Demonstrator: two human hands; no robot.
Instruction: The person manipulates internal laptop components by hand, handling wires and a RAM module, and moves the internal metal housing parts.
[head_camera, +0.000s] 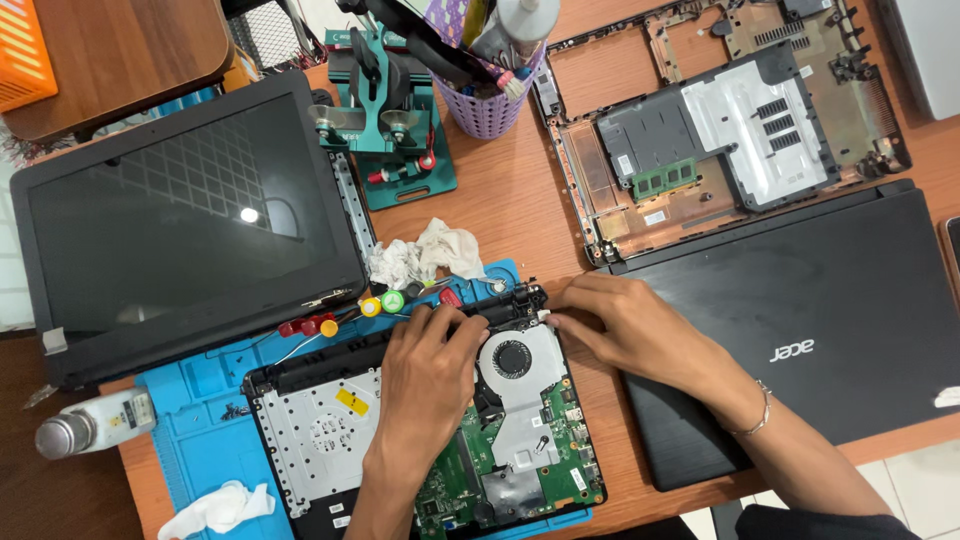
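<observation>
Left hand (432, 365), right hand (625, 325) touching laptop chassis (420, 430).

an opened laptop base (420, 440) lies flat at the lower centre of the frame, insides facing up: silver metal plate on its left, green circuit board on its right, and a round black fan (512, 357) in a silver housing near its top right corner.

a dark, unlit screen (190, 215) lies flat at the left, black bezel, glare spot near its middle; a small yellow label (351, 402) sits on the opened laptop's grey plate; a white bottle (95, 423) lies lower left
</observation>
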